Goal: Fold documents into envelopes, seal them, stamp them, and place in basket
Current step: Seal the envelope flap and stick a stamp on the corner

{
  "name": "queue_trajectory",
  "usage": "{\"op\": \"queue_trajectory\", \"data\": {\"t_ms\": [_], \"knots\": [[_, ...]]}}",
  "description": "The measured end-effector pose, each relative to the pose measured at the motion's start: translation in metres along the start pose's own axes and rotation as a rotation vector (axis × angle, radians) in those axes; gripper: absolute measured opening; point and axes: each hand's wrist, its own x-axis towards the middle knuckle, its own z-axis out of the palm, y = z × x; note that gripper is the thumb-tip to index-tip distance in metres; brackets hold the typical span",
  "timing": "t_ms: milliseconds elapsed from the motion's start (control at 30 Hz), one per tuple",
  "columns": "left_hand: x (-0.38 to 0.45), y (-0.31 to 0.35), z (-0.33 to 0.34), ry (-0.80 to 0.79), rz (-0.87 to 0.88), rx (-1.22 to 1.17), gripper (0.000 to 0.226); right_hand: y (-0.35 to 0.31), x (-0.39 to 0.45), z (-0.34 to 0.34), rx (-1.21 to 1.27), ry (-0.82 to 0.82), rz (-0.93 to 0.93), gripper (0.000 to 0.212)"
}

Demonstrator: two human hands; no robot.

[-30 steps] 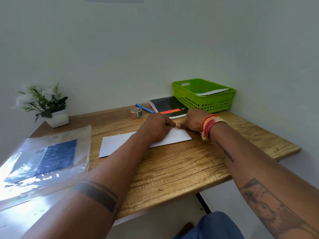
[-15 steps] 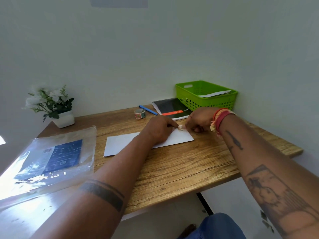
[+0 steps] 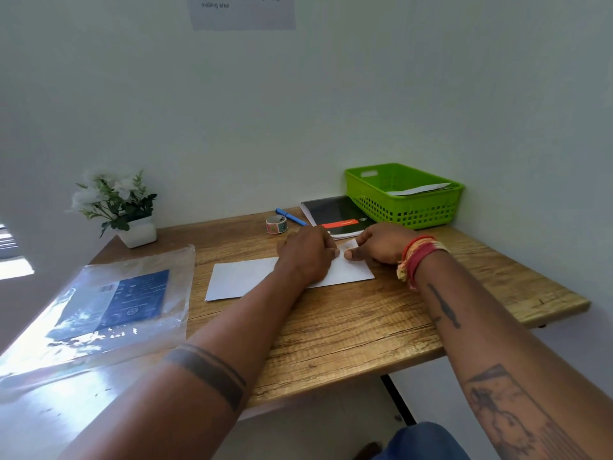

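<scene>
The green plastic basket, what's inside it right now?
Inside the green plastic basket, white paper, likely an envelope, lies near the right rim. The basket's walls hide anything lower down.

Both hands, left (image 3: 306, 252) and right (image 3: 378, 247), meeting over a small stamp (image 3: 349, 244) atop a white envelope (image 3: 245, 280) on the wooden desk (image 3: 365, 327).

You get soft, even daylight, brightest from your left, where glare washes out the plastic sleeve (image 3: 99, 313) and the counter (image 3: 348, 327) edge. Wide-angle bending curves the borders; the wall notice (image 3: 243, 9) reads blurred.
</scene>
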Motion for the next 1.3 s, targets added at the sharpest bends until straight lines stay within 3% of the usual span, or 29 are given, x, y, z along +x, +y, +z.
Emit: {"op": "queue_trajectory", "data": {"t_ms": [67, 200, 300, 400, 500, 633, 800, 867, 967, 1133, 1200, 1300], "knots": [[-0.001, 0.0, -0.002, 0.027, 0.023, -0.033, 0.006, 0.003, 0.0, 0.004, 0.054, 0.046, -0.003, 0.034], [-0.008, -0.003, -0.018, 0.195, 0.038, -0.105, 0.014, 0.012, -0.001, 0.004, 0.451, 0.164, -0.019, 0.025], [-0.019, -0.023, -0.043, 0.489, -0.113, -0.145, 0.031, 0.018, -0.005, 0.005, 0.703, 0.184, -0.048, 0.014], [-0.039, -0.053, -0.062, 0.588, -0.346, -0.226, 0.043, 0.017, -0.007, 0.007, 0.795, 0.19, -0.073, 0.017], [-0.056, -0.07, -0.072, 0.603, -0.535, -0.395, 0.047, 0.017, -0.007, 0.009, 0.861, 0.206, -0.049, 0.017], [-0.078, -0.073, -0.083, 0.489, -0.568, -0.572, 0.037, 0.013, -0.017, 0.011, 0.92, 0.243, -0.044, 0.028], [-0.09, -0.07, -0.084, 0.479, -0.574, -0.778, 0.021, 0.018, -0.027, 0.014, 1.07, 0.288, -0.018, 0.022], [-0.094, -0.067, -0.085, 0.501, -0.601, -0.85, 0.031, 0.017, -0.039, 0.012, 1.169, 0.229, -0.025, 0.013], [-0.103, -0.06, -0.087, 0.52, -0.617, -0.966, 0.034, 0.018, -0.054, 0.007, 1.208, 0.118, -0.053, 0.021], [-0.119, -0.036, -0.093, 0.361, -0.632, -1.173, 0.025, 0.025, -0.065, -0.007, 1.325, 0.194, -0.029, 0.013], [-0.122, -0.028, -0.096, 0.294, -0.644, -1.17, 0.032, 0.031, -0.07, -0.011, 1.341, 0.206, -0.023, 0.021], [-0.118, -0.019, -0.098, 0.325, -0.623, -1.161, 0.03, 0.042, -0.079, -0.016, 1.28, 0.142, -0.03, 0.032]]}}
